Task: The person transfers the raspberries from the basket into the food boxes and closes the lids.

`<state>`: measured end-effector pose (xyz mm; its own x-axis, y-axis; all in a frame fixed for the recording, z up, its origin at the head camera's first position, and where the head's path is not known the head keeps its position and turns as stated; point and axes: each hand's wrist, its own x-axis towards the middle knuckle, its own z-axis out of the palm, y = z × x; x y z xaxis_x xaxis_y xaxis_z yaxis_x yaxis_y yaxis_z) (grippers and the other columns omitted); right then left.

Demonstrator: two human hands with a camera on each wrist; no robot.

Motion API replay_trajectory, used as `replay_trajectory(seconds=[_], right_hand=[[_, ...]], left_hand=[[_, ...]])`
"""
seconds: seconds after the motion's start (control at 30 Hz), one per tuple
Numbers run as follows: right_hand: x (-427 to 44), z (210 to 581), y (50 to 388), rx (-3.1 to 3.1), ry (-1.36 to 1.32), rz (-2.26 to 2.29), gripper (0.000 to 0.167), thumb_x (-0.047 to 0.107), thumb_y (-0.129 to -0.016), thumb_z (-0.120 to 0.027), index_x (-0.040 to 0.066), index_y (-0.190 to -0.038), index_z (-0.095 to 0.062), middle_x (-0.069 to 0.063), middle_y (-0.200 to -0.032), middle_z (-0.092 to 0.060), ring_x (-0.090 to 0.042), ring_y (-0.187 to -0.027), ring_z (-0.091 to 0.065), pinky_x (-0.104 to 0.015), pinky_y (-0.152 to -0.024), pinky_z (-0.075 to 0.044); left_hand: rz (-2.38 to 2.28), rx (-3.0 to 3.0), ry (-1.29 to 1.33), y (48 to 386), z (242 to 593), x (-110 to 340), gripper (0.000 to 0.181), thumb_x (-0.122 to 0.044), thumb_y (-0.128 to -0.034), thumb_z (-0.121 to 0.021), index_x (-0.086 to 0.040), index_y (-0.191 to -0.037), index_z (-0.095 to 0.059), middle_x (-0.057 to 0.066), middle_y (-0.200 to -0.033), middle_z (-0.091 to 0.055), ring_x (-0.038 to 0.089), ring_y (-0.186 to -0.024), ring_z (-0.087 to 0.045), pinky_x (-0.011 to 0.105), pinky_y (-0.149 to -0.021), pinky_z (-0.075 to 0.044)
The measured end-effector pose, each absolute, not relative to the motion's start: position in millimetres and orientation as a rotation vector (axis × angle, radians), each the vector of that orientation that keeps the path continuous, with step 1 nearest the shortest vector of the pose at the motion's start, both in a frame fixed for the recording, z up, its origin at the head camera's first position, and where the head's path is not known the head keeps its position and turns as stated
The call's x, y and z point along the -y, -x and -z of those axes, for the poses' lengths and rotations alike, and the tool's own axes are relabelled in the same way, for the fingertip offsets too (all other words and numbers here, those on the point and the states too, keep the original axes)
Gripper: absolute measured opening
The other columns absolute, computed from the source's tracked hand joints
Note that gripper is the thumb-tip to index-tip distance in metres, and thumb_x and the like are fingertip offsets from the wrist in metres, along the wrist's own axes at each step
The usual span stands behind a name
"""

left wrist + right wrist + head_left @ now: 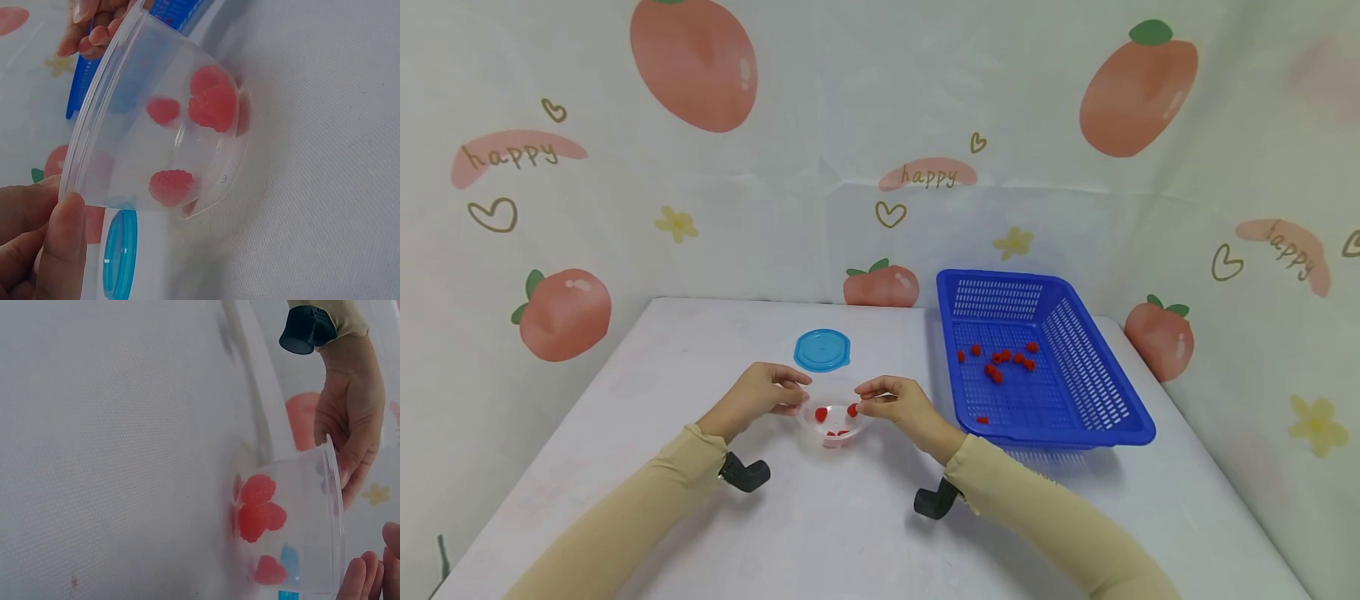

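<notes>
A clear plastic bowl stands on the white table with several red raspberries inside. My left hand pinches its rim on the left side; in the left wrist view the thumb and fingers grip that rim. Over the right side of the rim is my right hand, its thumb and fingers parted with nothing visible between them in the right wrist view. One raspberry shows close by its fingertips, inside the bowl.
Behind the bowl lies a round blue lid. A blue slotted basket stands on the right with several raspberries in it. A patterned cloth hangs behind the table.
</notes>
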<state>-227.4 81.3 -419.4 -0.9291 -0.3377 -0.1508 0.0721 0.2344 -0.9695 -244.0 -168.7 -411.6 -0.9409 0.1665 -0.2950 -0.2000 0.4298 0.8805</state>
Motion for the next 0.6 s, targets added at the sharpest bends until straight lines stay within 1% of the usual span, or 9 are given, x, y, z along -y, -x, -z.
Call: replay_trajectory(seconds=[0.37,0.6], right_hand=[[-79.5,417.9,226.6,-2.183,0.233,1.744,0.033,0.009,-0.088,-0.069,-0.004,-0.117,-0.063,-0.021,-0.120,-0.063,-0.010,-0.088,-0.063,-0.034,-0.094,-0.052],[-80.6,411.9,224.5,-2.181,0.258,1.755,0.032,0.009,-0.088,-0.069,-0.004,-0.116,-0.063,-0.020,-0.119,-0.064,-0.012,-0.091,-0.064,-0.035,-0.096,-0.052]], left_hand=[[-1.529,-2.348,0.025,244.2,411.9,170.0,0.038,-0.008,-0.0871,-0.070,0.004,-0.122,-0.062,0.011,-0.093,-0.063,0.015,-0.075,-0.064,0.026,-0.073,-0.059],[-1.533,-2.345,0.021,243.2,410.9,170.4,0.038,-0.008,-0.0871,-0.069,0.004,-0.122,-0.062,0.010,-0.092,-0.062,0.015,-0.074,-0.064,0.026,-0.072,-0.059]])
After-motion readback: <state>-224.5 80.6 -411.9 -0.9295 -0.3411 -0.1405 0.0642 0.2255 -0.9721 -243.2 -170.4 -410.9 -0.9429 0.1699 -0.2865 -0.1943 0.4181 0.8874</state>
